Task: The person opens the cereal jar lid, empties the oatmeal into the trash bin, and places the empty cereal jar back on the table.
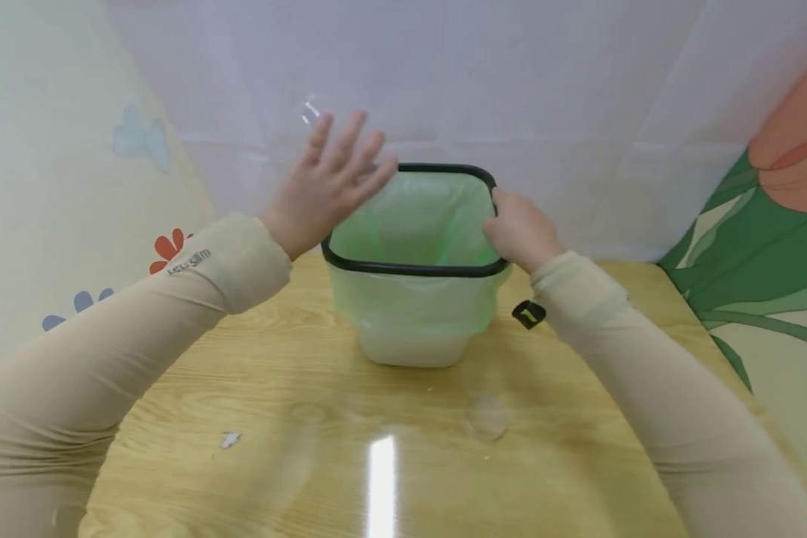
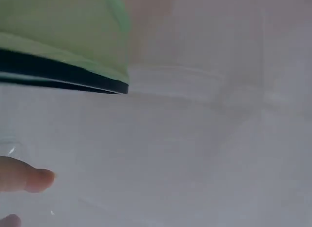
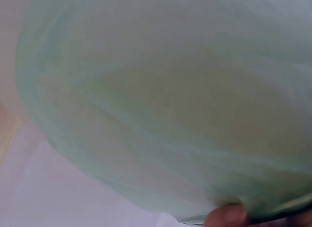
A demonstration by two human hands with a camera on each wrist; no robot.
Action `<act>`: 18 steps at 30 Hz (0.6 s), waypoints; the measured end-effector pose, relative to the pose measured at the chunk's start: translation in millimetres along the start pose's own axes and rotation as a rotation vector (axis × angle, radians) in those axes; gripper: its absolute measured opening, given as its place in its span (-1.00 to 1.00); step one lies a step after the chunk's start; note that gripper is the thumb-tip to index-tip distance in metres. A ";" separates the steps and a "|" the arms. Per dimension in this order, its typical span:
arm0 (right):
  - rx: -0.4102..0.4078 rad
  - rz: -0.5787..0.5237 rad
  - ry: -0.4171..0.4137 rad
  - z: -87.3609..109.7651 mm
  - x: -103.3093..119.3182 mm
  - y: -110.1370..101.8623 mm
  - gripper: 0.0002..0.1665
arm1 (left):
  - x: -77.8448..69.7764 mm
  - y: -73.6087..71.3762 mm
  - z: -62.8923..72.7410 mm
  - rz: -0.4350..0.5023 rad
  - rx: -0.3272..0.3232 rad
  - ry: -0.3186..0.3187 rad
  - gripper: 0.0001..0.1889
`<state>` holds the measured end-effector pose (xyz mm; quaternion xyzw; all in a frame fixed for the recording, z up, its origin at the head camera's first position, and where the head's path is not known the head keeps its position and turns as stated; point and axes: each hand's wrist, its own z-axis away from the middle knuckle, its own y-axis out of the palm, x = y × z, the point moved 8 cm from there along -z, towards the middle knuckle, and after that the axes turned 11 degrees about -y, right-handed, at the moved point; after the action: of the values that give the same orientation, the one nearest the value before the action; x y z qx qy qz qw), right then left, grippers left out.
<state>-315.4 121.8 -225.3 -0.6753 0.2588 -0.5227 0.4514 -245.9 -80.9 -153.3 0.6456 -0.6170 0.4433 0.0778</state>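
A trash bin (image 1: 413,347) with a black rim (image 1: 417,269) and a pale green bag lining (image 1: 430,217) stands upright on the wooden table. The bag's edge hangs over the outside. My right hand (image 1: 524,228) grips the rim on its right side; the right wrist view shows a fingertip (image 3: 228,216) pressed over the bag at the rim. Above the rim's left side, my left hand (image 1: 332,179) is raised with fingers straight and spread. A clear, shiny piece (image 1: 311,112) shows by its fingertips, largely hidden behind the hand; I cannot tell whether the hand holds it.
On the table (image 1: 296,478) lie a small whitish scrap (image 1: 230,439) and a clear round disc (image 1: 486,417) in front of the bin. A black tag (image 1: 528,314) hangs by the right cuff. A white cloth (image 1: 545,97) is close behind the bin, with painted walls at both sides.
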 end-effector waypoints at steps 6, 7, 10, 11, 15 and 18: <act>-0.006 -0.033 0.003 1.6 -2.3 2.8 -0.24 | 33.9 9.1 17.5 0.569 0.041 -0.501 -0.44; -0.005 -0.045 0.001 2.2 -3.0 3.0 -0.25 | 35.5 10.0 21.3 0.608 0.047 -0.542 -0.40; 0.001 -0.093 -0.008 3.5 -7.1 2.2 -0.27 | 39.9 10.4 30.9 0.695 0.048 -0.646 -0.30; 0.002 -0.118 -0.009 3.9 -8.9 1.5 -0.27 | 40.8 9.9 33.4 0.719 0.039 -0.670 -0.29; -0.001 -0.197 -0.003 6.3 -17.6 -1.9 -0.26 | 40.0 6.5 42.4 0.808 -0.016 -0.719 -0.28; -0.026 -0.227 -0.008 10.5 -22.8 -4.6 -0.27 | 36.5 4.0 49.7 0.855 -0.056 -0.736 -0.28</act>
<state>-313.4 146.2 -232.5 -0.7081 0.1854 -0.5644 0.3816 -231.3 -140.5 -160.3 0.4479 -0.8216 0.1642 -0.3120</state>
